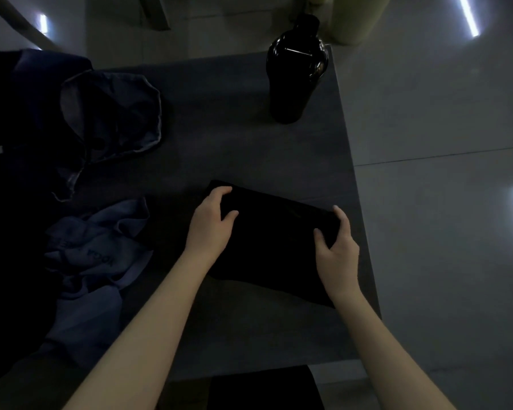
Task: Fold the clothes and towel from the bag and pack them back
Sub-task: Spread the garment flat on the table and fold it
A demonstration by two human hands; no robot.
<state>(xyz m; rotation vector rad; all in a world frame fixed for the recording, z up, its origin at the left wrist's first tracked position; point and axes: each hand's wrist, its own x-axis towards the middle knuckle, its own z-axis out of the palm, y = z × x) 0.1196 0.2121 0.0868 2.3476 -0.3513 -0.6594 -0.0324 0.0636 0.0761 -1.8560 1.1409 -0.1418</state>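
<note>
A black folded cloth (271, 241) lies on the dark grey table (219, 128), near its right edge. My left hand (212, 221) grips the cloth's far left corner, fingers curled over the edge. My right hand (336, 247) grips the right end, thumb on top and fingers wrapped round the side. A crumpled light blue garment (101, 247) with printed letters lies to the left. Behind it lies a blue denim garment (113, 113), partly on a dark heap (21, 119) at the far left; the dim light hides whether that heap is the bag.
A tall black glossy bottle (293, 72) stands at the table's far right corner. The table's right edge runs just beside my right hand, with pale tiled floor (442, 202) beyond. A black flat object (264, 389) shows at the bottom edge, below the table.
</note>
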